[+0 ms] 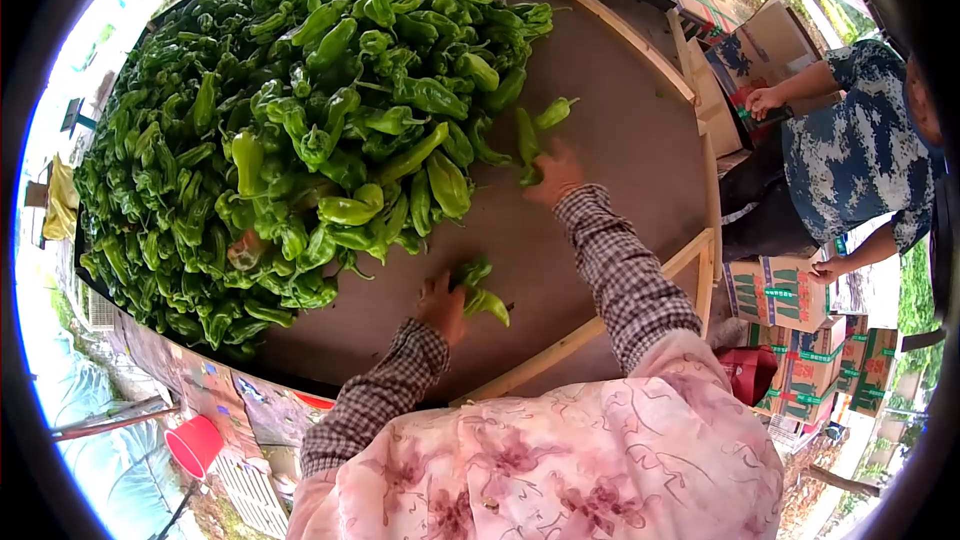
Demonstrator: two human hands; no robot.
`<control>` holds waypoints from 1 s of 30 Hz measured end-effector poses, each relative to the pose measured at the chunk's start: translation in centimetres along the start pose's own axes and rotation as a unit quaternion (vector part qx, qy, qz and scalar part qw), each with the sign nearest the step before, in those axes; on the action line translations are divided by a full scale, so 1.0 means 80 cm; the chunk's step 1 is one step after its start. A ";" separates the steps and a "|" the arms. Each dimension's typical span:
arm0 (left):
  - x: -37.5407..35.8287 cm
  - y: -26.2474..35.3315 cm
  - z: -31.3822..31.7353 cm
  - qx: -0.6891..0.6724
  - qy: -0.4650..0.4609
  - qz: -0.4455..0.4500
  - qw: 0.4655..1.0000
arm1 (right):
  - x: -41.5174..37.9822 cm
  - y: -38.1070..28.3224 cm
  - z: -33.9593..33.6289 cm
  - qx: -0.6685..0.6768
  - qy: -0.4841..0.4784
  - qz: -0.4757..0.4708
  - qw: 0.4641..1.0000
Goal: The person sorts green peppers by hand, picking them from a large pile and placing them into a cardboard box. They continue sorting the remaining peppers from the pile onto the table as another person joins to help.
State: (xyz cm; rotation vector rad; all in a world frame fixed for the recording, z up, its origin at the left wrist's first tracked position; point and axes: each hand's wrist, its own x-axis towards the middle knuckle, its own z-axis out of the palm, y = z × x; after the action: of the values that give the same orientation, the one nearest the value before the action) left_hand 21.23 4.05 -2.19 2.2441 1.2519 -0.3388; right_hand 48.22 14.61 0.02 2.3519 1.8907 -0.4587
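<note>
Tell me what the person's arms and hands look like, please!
Both the left hand and the right hand are bare, with no gloves. Wrinkly checked sleeves, dark and whitish like tiny squares, cover both forearms down to the wrists. Farther up, you can see a pale pink top with darker pink flowers and thin, curly lines.

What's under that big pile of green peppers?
Probably the brown tabletop, which shows bare along the right side of the pepper pile. The peppers cover whatever is directly beneath, so anything else there can't be seen.
</note>
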 end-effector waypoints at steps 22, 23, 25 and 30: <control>-0.025 -0.084 0.014 -0.069 0.125 -0.055 0.988 | 0.087 0.075 -0.024 0.093 0.094 0.061 0.989; -0.025 -0.080 0.012 -0.067 0.129 -0.062 0.987 | 0.112 0.072 -0.007 0.096 0.095 0.052 0.989; -0.024 -0.069 0.008 -0.034 0.076 -0.110 0.990 | 0.143 0.054 0.014 0.105 0.096 0.102 0.985; -0.015 -0.057 -0.011 -0.221 0.155 -0.109 0.957 | 0.097 0.042 0.045 0.095 0.135 -0.027 0.986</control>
State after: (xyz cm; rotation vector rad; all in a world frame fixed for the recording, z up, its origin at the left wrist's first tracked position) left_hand 16.68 5.64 -2.41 1.8210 1.5616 0.2110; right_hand 52.27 20.19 -5.97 2.6052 2.1167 -0.3524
